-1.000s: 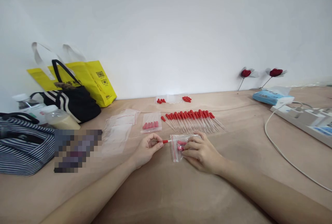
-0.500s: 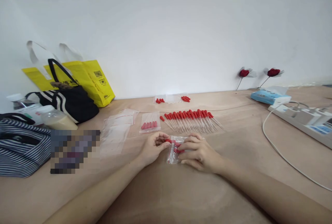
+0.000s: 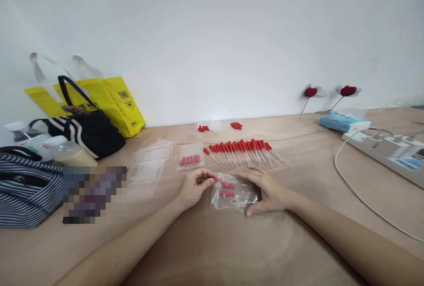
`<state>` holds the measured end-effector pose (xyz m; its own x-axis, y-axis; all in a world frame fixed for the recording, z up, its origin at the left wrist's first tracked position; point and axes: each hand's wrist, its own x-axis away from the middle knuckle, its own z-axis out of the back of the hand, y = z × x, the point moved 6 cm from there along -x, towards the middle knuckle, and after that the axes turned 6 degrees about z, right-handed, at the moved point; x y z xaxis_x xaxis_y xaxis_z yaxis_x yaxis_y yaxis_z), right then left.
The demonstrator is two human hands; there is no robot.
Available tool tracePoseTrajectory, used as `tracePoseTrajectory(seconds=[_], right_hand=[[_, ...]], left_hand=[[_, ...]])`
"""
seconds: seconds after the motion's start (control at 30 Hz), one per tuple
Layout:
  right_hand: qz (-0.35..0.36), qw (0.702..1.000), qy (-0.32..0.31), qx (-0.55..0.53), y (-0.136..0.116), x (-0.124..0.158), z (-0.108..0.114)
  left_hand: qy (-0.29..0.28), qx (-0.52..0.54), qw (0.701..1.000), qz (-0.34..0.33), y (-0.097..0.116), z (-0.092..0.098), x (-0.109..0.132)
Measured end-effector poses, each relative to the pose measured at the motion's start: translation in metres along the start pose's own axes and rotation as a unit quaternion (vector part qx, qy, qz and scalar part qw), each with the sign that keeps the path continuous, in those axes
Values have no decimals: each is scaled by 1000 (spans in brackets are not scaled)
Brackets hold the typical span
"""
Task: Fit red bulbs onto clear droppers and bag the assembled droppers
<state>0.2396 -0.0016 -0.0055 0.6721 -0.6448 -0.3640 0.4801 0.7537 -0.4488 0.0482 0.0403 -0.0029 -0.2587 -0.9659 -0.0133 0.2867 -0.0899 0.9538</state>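
Observation:
A clear zip bag (image 3: 243,193) lies on the table with red rubber bulbs (image 3: 228,193) inside, near its red-edged mouth. My left hand (image 3: 198,187) pinches a red bulb at the upper left corner of that mouth. At the bag's right end my right hand (image 3: 269,192) rests with thumb and fingers spread around its edge. Behind the hands is a row of several droppers (image 3: 245,147) with red bulbs and clear tubes. A flat bag of red bulbs (image 3: 191,158) sits left of the row.
Clear bags (image 3: 149,167) overlap on the left, beside a pixelated patch. A striped bag (image 3: 29,189), a bottle (image 3: 74,153), a black bag (image 3: 96,133) and a yellow bag (image 3: 122,105) stand far left. Right are a tissue pack (image 3: 342,122), power strip (image 3: 380,151) and cable (image 3: 354,197).
My right hand has moved right and opened, off the red bulbs and toward the bag's far end. More of the bag now shows. My left hand has barely moved.

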Motion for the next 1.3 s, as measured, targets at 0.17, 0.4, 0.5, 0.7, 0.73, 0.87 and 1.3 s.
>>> tracePoseTrajectory(seconds=[0.17,0.4,0.5,0.7,0.73,0.87,1.3], right_hand=[[-4,1000,-4,-4,-1,0,1],[-4,1000,-7,-5,-2,-1,3],[-8,1000,-7,3,-4,-1,5],[-26,1000,-2,14,-1,0,8],[-25,1000,0,14,-1,0,8],[-19,999,17,20,1,1,8],[-20,999,32,13,4,0,9]], left_hand=[[4,-15,1000,10,-1,-5,-2],[-27,-97,995,-25,-4,-14,-6],[-44,-134,988,-56,-1,-12,-1],[7,-244,967,-77,9,-2,13],[20,-267,960,-79,10,-1,15],[20,-306,947,-95,13,-5,19],[-10,-297,949,-105,11,-7,4]])
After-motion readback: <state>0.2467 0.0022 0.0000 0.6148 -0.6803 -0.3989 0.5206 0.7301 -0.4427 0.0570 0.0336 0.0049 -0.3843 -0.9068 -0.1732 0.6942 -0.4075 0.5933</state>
